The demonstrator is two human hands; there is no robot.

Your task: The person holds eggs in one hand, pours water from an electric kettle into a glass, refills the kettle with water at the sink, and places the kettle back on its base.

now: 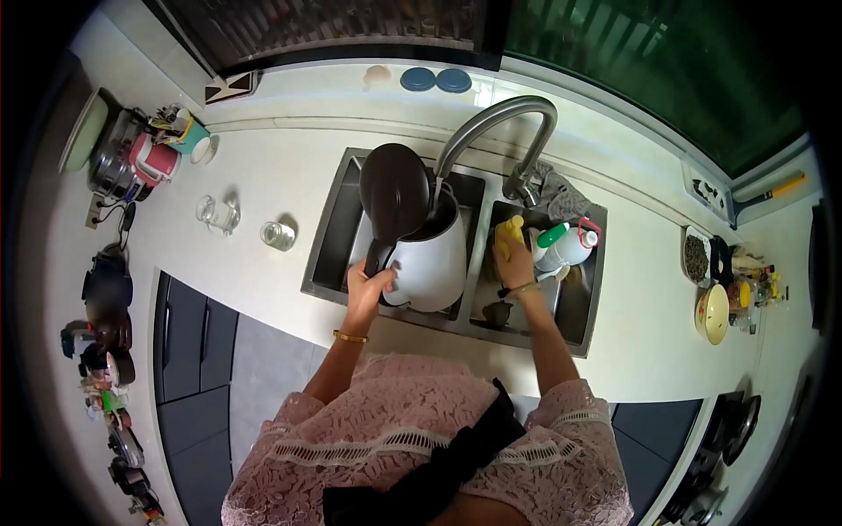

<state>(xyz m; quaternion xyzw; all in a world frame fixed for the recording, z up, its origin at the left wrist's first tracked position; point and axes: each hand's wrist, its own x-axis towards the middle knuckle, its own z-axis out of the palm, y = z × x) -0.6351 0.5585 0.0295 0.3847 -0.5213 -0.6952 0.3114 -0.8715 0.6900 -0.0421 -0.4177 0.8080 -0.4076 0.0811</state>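
My left hand (368,287) is wrapped round the dark handle of a white electric kettle (436,272), tilted in the left basin of the sink (335,291). Its dark brown lid (395,193) stands open. The kettle's mouth is below the spout of the curved metal faucet (500,103), and a thin stream of water seems to run into it. Over the right basin, my right hand (516,263) has its fingers closed round a yellow sponge or cloth (509,230). Beside that hand is a pale bottle (566,250) with a red handle, next to a green-topped item (553,235).
A grey rag (557,195) lies behind the right basin, near the faucet base. Two glass jars (278,235) stand on the counter to the left. On the right are a yellow bowl (712,314) and a tray of dark bits (695,258). Two blue discs (436,80) lie on the sill.
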